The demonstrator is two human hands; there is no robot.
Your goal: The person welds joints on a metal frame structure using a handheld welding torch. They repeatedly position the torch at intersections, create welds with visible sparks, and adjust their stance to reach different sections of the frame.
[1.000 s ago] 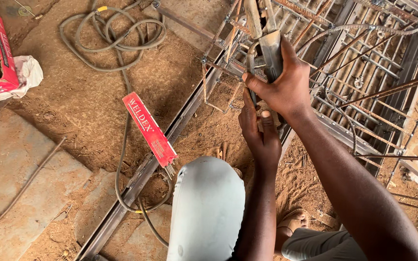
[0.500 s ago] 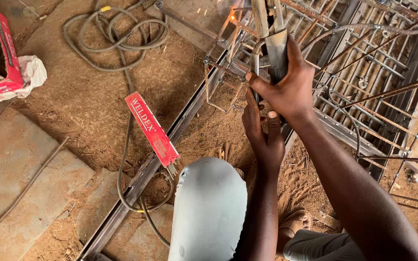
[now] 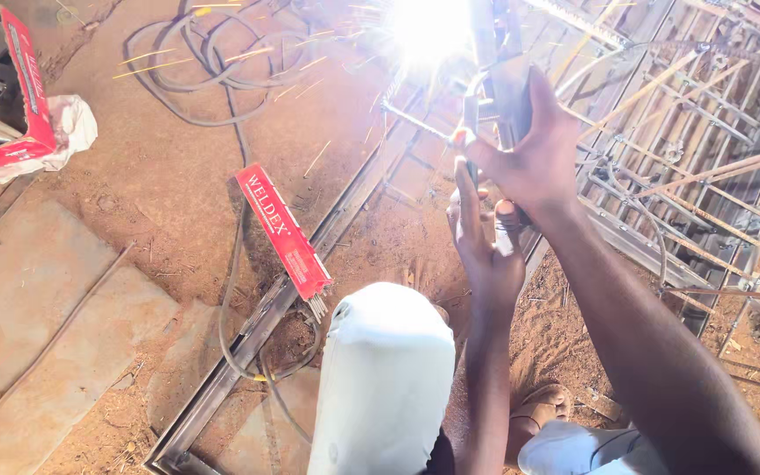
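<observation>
Gripping a welding holder (image 3: 501,84) upright, long axis pointing away toward a bright arc (image 3: 428,31) on the metal frame (image 3: 661,167), the right hand (image 3: 534,154) clenches it; the left hand (image 3: 485,251) steadies below, fingers loosely raised.

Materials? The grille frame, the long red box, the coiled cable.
Grille frame: looks like bare steel bar, dull grey with rusty tinge, being arc-welded. Long red box: printed cardboard, open end showing thin rods, likely electrodes. Coiled cable: dark rubbery sheath, dusty.
</observation>
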